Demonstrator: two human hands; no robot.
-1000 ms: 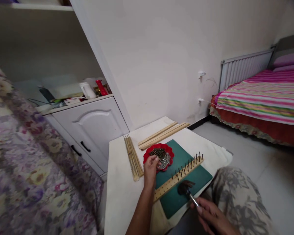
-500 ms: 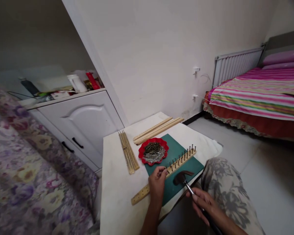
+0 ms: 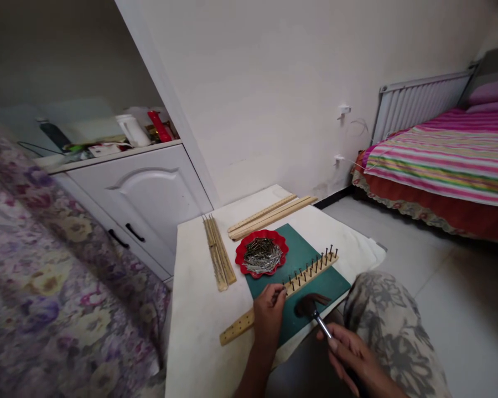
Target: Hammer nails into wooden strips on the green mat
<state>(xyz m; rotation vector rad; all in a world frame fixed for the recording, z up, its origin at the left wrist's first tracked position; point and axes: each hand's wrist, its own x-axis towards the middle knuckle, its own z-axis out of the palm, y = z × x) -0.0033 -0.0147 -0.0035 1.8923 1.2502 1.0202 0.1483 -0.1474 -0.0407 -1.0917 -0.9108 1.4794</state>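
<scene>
A wooden strip point(image 3: 237, 327) with two rows of holes lies slantwise over a green mat point(image 3: 296, 242). Several dark nails point(image 3: 311, 267) stand upright along its right part. My left hand point(image 3: 268, 315) rests over the strip's middle, thumb and fingertips pinched on a nail at the left end of that row; the fingers partly hide it. My right hand point(image 3: 352, 351) is closed round the handle of a claw hammer point(image 3: 306, 305). The hammer's head hovers over the mat, on the near side of the strip and apart from the nails.
Behind the left hand stands a red scalloped dish point(image 3: 240, 257) holding many loose nails. Bundled wooden strips point(image 3: 219, 251) lie at the white table's point(image 3: 199, 331) left, and more strips point(image 3: 274, 216) at the back. My knee point(image 3: 392, 309) is close to the table's right edge.
The view has shifted slightly. My left fingers stay pinched at the same end of the nail row, and the hammer keeps nearly the same place beside the strip.
</scene>
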